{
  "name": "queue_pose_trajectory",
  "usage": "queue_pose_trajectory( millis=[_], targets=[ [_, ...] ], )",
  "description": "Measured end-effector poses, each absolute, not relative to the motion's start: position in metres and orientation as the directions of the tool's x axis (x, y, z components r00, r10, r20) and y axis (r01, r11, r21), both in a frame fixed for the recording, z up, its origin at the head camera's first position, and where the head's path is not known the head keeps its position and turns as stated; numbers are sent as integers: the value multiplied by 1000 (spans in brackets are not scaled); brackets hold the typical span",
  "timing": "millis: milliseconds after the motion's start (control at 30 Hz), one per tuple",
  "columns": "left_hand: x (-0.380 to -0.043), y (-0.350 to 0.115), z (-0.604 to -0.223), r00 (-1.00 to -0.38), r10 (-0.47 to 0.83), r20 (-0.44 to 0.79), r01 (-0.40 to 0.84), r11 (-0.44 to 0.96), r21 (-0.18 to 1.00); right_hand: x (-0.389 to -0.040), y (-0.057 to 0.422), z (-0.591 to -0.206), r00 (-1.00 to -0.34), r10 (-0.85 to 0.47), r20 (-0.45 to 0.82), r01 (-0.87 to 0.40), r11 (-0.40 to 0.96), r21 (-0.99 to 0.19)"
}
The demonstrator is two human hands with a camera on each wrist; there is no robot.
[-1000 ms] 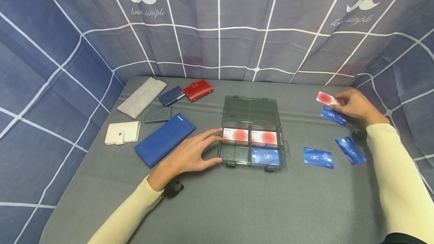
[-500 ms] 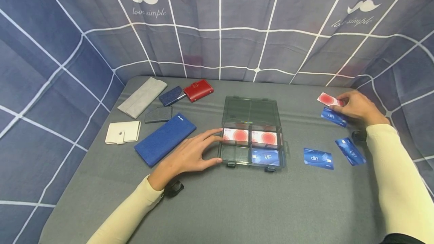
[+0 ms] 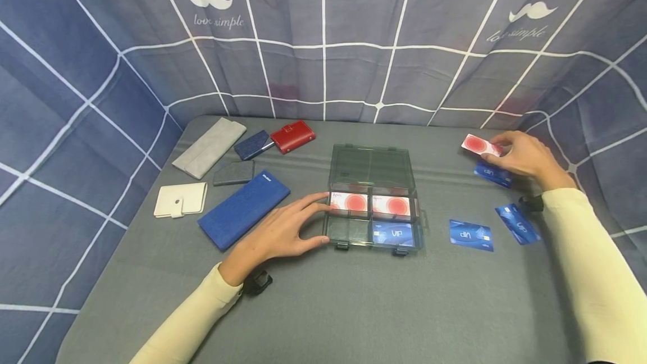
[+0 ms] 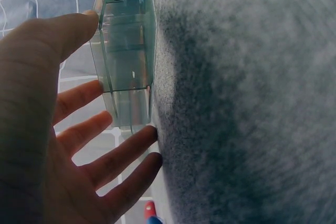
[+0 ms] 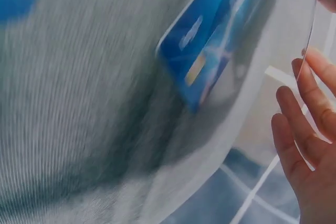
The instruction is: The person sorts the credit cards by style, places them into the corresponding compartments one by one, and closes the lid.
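In the head view, my right hand (image 3: 528, 156) pinches a white card with red circles (image 3: 477, 145) between thumb and fingers, just above a blue VIP card (image 3: 492, 174) on the table. The right wrist view shows the held card edge-on, with the blue card below it. My left hand (image 3: 278, 232) has its fingers spread, thumb and fingertips touching the left side of a clear dark-green compartment box (image 3: 374, 167), lid raised. Red-and-white cards (image 3: 350, 202) lie in both back compartments. A blue VIP card (image 3: 393, 233) is in the front right one; the front left shows no card.
Two more blue VIP cards (image 3: 471, 235) lie right of the box. To its left are a long blue wallet (image 3: 244, 209), a white wallet (image 3: 180, 199), a grey wallet (image 3: 209, 148), a red wallet (image 3: 293, 136) and small dark card holders (image 3: 234, 173). Grid-patterned curtains (image 3: 354, 72) enclose the table.
My right hand has raised the red-and-white card slightly and moved it a little left, away from the blue card. The left hand stays at the box.
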State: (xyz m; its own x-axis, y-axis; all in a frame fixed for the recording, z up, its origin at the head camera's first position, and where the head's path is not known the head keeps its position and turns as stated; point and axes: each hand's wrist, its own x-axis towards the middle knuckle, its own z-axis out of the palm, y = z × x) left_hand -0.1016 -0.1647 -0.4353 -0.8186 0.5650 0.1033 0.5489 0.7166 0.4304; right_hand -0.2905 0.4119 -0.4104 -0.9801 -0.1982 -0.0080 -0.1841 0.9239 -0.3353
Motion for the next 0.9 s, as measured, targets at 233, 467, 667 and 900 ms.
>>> queue_pose_trajectory(
  millis=[233, 467, 667, 900],
  targets=[
    [-102, -165, -435, -820, 564, 97, 545, 719, 431, -285, 384, -406, -953, -291, 85, -303, 902, -307],
    [-101, -165, -436, -818, 566, 99, 548, 715, 434, -271, 349, -400, -940, -329, 87, -340, 895, -288],
    [-101, -165, -437, -819, 565, 99, 546, 715, 438, -255, 314, -392, -929, -357, 97, -370, 888, -274],
    [-101, -166, -437, -818, 566, 103, 548, 713, 437, -237, 281, -385, -905, -404, 136, -426, 867, -258]
  ],
)
